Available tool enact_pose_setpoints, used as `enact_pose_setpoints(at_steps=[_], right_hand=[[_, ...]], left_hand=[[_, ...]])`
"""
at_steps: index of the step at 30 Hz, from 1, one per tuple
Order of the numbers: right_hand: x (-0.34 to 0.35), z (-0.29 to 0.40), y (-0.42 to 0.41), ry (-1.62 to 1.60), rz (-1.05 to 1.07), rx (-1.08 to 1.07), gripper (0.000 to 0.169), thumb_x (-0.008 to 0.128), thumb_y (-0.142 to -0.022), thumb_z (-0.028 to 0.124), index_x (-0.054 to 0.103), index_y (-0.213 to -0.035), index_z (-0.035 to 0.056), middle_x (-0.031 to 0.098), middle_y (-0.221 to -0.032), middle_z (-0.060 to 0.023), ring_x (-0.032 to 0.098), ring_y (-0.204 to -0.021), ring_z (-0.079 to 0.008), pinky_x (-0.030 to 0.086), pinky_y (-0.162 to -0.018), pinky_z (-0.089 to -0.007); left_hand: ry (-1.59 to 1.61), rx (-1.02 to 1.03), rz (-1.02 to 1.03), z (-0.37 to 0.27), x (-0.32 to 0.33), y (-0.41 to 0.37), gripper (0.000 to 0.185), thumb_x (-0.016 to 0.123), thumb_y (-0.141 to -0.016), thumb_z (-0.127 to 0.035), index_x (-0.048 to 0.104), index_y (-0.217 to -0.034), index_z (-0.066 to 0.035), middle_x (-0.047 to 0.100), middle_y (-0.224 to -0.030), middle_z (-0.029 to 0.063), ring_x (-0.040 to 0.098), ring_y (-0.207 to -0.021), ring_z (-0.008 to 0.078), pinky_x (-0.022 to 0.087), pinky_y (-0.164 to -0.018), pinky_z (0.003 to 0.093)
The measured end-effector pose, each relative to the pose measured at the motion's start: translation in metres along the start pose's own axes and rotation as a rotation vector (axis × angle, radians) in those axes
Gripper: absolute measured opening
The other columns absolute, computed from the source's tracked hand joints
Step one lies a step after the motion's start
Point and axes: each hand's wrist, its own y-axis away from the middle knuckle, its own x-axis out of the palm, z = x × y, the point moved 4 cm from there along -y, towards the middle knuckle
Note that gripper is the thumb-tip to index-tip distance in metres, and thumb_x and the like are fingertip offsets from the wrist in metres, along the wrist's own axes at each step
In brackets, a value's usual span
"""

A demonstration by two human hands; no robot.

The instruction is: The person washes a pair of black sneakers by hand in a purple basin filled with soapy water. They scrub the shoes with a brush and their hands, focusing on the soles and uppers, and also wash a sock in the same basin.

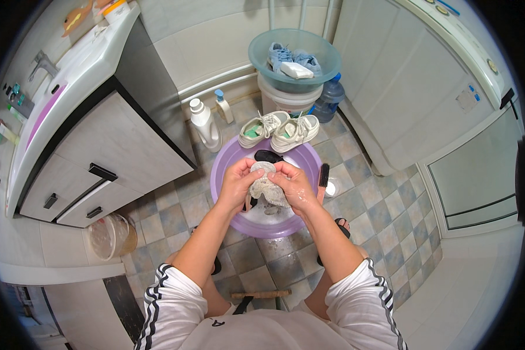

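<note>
My left hand point(237, 184) and my right hand point(296, 187) hold a wet, off-white fabric piece point(267, 189) between them. Thumbs and fingers pinch it near its rounded upper end, and its lower part hangs loose, with dark smudges. Exactly what the piece is I cannot tell. Below it stands a purple plastic basin point(274, 232) with sudsy water inside. A black object point(267, 156) lies in the basin beyond my fingers. Past my right wrist, a brush point(323, 180) with black bristles leans at the basin's right rim.
A pair of off-white sneakers point(295, 133) rests at the basin's far rim. Behind them, a teal basin point(259, 59) with blue shoes sits on a white bucket point(284, 97). White bottles point(206, 127) stand left, near a vanity cabinet point(113, 144). A small white container point(330, 189) is right.
</note>
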Motion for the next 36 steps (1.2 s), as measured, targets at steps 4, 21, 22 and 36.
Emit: enact_pose_setpoints(at_steps=[4, 21, 22, 36], right_hand=[[-0.001, -0.003, 0.002, 0.035, 0.001, 0.043, 0.009, 0.061, -0.085, 0.01, 0.061, -0.091, 0.0035, 0.06, -0.079, 0.0015, 0.055, -0.073, -0.0048, 0.044, -0.065, -0.0209], [-0.023, -0.005, -0.005, 0.019, -0.246, 0.066, 0.015, 0.065, -0.082, 0.01, 0.06, -0.093, 0.0031, 0.062, -0.083, -0.0036, 0.058, -0.072, -0.0093, 0.047, -0.066, -0.0227], [-0.024, -0.007, -0.005, -0.114, -0.235, 0.152, 0.014, 0.066, -0.081, 0.011, 0.06, -0.092, 0.004, 0.063, -0.087, -0.0056, 0.061, -0.075, -0.0122, 0.049, -0.066, -0.0249], [-0.012, -0.006, -0.009, 0.011, -0.29, -0.1, 0.019, 0.063, -0.077, -0.003, 0.053, -0.092, 0.0037, 0.06, -0.081, -0.0027, 0.056, -0.069, -0.0071, 0.046, -0.059, -0.0207]], left_hand=[[0.114, -0.075, -0.062, 0.007, -0.007, 0.0, 0.012, 0.055, -0.091, -0.015, 0.057, -0.088, -0.003, 0.061, -0.077, 0.0028, 0.057, -0.067, 0.0089, 0.047, -0.062, 0.0223], [0.099, -0.124, -0.154, 0.005, -0.012, -0.005, 0.019, 0.049, -0.091, -0.013, 0.055, -0.107, -0.004, 0.062, -0.099, 0.0065, 0.061, -0.085, 0.0154, 0.051, -0.073, 0.0293], [0.129, -0.148, -0.198, 0.004, -0.015, -0.005, 0.02, 0.048, -0.091, -0.012, 0.054, -0.108, -0.004, 0.062, -0.1, 0.007, 0.062, -0.086, 0.0161, 0.052, -0.073, 0.0306], [0.48, -0.254, -0.149, 0.017, 0.008, 0.003, 0.022, 0.047, -0.093, -0.014, 0.049, -0.112, -0.003, 0.06, -0.107, 0.0105, 0.061, -0.096, 0.0194, 0.051, -0.081, 0.0345]])
